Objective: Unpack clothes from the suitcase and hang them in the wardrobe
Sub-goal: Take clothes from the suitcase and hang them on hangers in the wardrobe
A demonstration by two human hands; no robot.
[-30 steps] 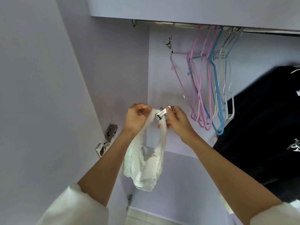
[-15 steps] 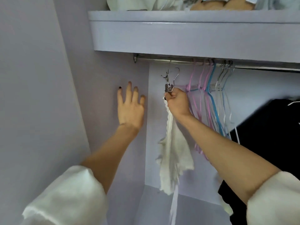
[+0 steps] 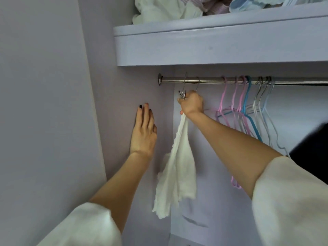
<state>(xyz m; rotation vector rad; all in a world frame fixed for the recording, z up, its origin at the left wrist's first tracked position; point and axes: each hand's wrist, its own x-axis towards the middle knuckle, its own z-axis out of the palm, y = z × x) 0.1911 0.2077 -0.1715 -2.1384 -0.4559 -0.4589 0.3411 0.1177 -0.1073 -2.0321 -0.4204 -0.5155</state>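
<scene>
A white lacy garment (image 3: 177,167) hangs down from a small metal clip hanger (image 3: 183,94), whose hook sits over the steel wardrobe rail (image 3: 209,81) near the rail's left end. My right hand (image 3: 191,103) is closed around the clip and the top of the garment, just under the rail. A second wire hook (image 3: 197,86) rises from behind that hand to the rail. My left hand (image 3: 143,132) lies flat with fingers apart against the wardrobe's left inner wall, holding nothing.
Several empty pink, blue and white hangers (image 3: 248,110) hang on the rail to the right. A dark garment (image 3: 310,157) hangs at the far right. Crumpled clothes (image 3: 168,9) lie on the shelf (image 3: 213,47) above the rail.
My left hand let go of the garment and went flat against the wall. My right hand lifted the clip and garment up to the rail, and the hook now sits on it.
</scene>
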